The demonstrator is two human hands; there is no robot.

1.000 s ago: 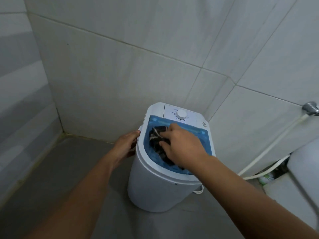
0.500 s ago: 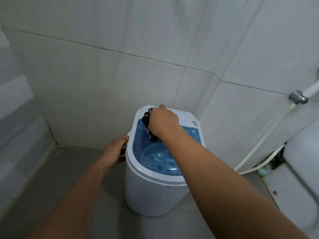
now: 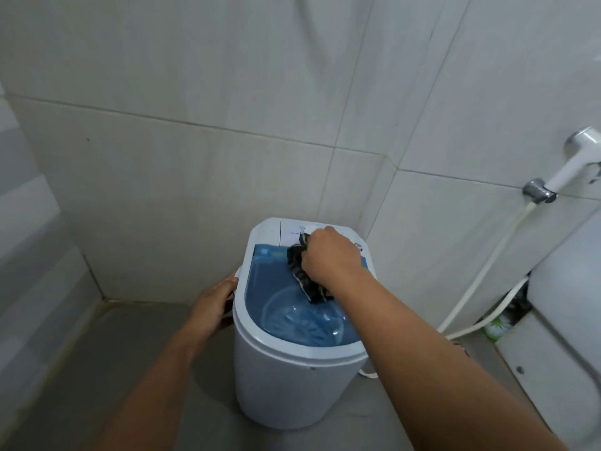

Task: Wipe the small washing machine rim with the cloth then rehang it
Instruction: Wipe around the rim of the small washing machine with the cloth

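Head view: right hand (image 3: 330,255) grips the bunched dark cloth (image 3: 304,275), pressing it on the back rim of the washing machine (image 3: 286,382) beside the control panel (image 3: 294,231), likely mid-wipe. Left hand (image 3: 214,302), fingers curled on the machine's left side, apparently steadies it.

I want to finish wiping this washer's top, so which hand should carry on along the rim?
The right hand: it already grips the cloth against the back of the washing machine top. The left hand holds the washer's side, steadying it.

White washing machine (image 3: 292,382) — blue lid (image 3: 260,284); cloth (image 3: 302,275) — black-and-white pattern.
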